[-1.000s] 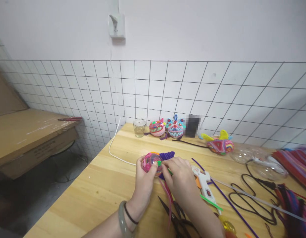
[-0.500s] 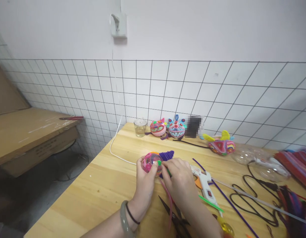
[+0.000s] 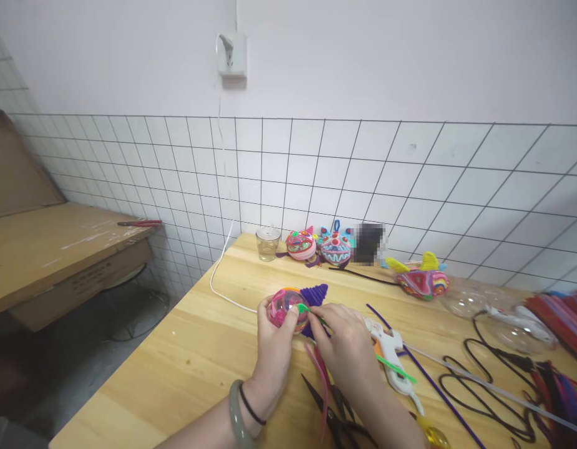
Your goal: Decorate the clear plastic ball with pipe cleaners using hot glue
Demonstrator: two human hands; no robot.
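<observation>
A clear ball trimmed in pink, with purple fins [image 3: 315,298] at its right side, is held in my left hand [image 3: 275,340], whose thumb presses near a small green curl [image 3: 302,308] on its surface. My right hand [image 3: 343,333] pinches a green pipe cleaner [image 3: 395,368] just right of the curl; its long end sticks out beyond the hand. Beneath and beside my right hand lie black scissors [image 3: 337,425] and a pink strip [image 3: 324,386]. A white glue gun [image 3: 395,358] rests to the right of that hand.
Along the back stand a glass cup [image 3: 267,244], two decorated balls [image 3: 301,246] and a fish-like one with yellow fins [image 3: 423,282]. Clear balls [image 3: 519,329], a looped black cord [image 3: 470,390], a purple pipe cleaner [image 3: 442,396] and bundled pipe cleaners [image 3: 562,321] lie right. A cardboard-covered table [image 3: 58,249] is at left.
My right hand has drawn slightly right, away from the ball, and more of the green piece shows between the hands. The whole view has shifted a little.
</observation>
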